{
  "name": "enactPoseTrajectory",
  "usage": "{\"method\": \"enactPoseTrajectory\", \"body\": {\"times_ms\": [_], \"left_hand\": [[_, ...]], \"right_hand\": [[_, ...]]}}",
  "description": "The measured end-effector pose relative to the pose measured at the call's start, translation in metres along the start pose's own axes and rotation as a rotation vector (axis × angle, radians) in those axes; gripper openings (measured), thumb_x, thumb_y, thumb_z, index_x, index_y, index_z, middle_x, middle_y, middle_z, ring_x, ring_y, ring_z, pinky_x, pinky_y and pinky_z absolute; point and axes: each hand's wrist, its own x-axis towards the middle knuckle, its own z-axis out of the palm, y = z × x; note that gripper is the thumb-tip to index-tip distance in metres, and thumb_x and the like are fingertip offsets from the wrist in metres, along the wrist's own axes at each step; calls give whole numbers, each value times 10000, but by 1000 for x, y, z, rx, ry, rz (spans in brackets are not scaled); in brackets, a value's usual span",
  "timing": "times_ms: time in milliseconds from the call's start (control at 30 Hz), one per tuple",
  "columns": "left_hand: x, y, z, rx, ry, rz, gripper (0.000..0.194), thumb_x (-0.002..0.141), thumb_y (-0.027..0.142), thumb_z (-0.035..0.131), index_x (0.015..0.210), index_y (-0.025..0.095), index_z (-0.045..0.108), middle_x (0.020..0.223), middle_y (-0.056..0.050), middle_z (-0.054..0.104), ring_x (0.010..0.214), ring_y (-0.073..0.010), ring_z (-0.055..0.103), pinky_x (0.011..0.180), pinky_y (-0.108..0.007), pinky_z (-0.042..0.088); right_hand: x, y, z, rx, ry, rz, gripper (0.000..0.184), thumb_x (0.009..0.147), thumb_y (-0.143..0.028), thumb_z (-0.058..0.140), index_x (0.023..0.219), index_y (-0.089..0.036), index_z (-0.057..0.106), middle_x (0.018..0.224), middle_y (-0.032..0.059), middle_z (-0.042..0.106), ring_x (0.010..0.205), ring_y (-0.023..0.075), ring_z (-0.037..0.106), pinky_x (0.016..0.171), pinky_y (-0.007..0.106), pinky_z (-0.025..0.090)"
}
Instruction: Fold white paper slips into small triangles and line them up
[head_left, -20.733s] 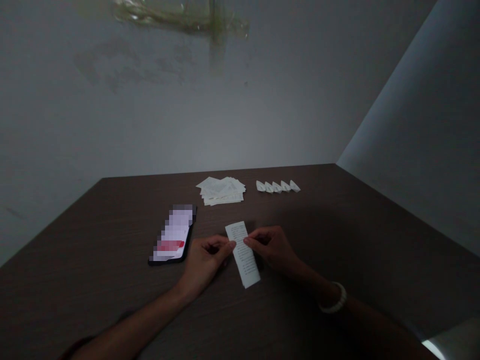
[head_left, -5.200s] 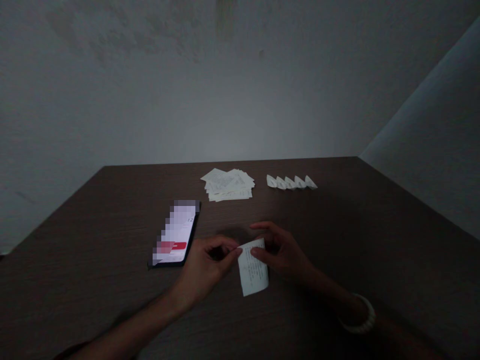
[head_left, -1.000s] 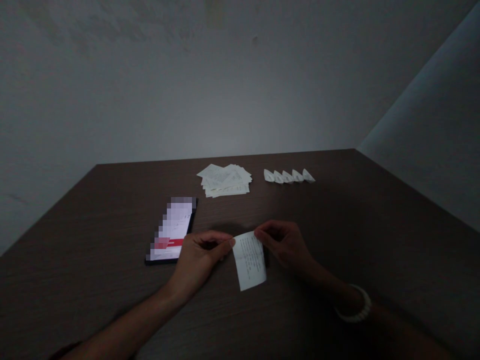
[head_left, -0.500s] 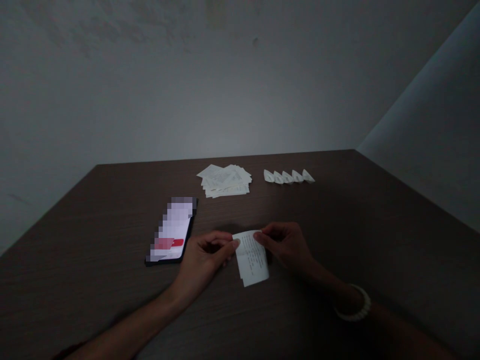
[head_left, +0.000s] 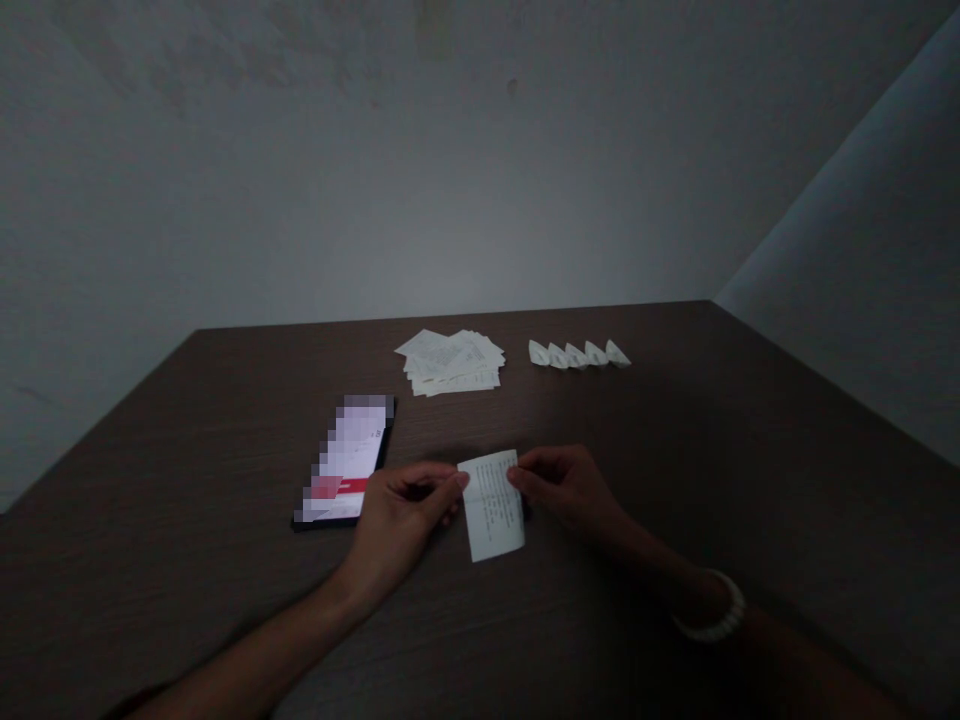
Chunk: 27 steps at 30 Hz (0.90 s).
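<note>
A small printed sheet of paper hangs between my two hands over the near middle of the table. My left hand pinches its upper left edge between thumb and fingers. At the upper right edge, my right hand grips it the same way, with a pale bracelet on that wrist. Lines of print face me, and the paper's lower edge hangs free. Whether it is one layer or folded double, I cannot tell.
Left of my left hand lies a phone with its screen lit. Farther back is a loose pile of printed paper slips. To its right, several small folded paper pieces stand in a row on the brown table. A wall rises behind.
The paper has shifted slightly left and up, both hands still holding it. Its lower edges, offset before, now look lined up.
</note>
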Motion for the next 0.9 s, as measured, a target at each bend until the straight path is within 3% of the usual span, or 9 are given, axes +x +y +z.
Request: {"method": "enactPoseTrajectory", "body": {"times_ms": [533,800,900], "left_hand": [[-1,4,3,29,-124,-125,256,675,373,721,714,121,739,559,-37,634,487,-101,500,463,-206,395],[0,0,1,5,-66,-97,261,695,376,711,724,117,731,587,-45,640,520,-107,514,492,-214,403],[-1,1,1,-2,-43,-113,261,687,373,719,722,114,724,571,-35,626,510,-103,508,483,-209,395]], "right_hand": [[-1,-1,2,-146,170,-6,182,742,-323,705,704,-146,716,627,22,674,544,111,581,500,214,437],[1,-1,-2,-55,14,42,208,777,-351,676,765,-148,718,640,7,664,550,92,571,519,203,433],[2,0,-3,-87,15,34,190,771,-327,680,735,-142,707,614,1,646,542,92,560,519,203,426]]}}
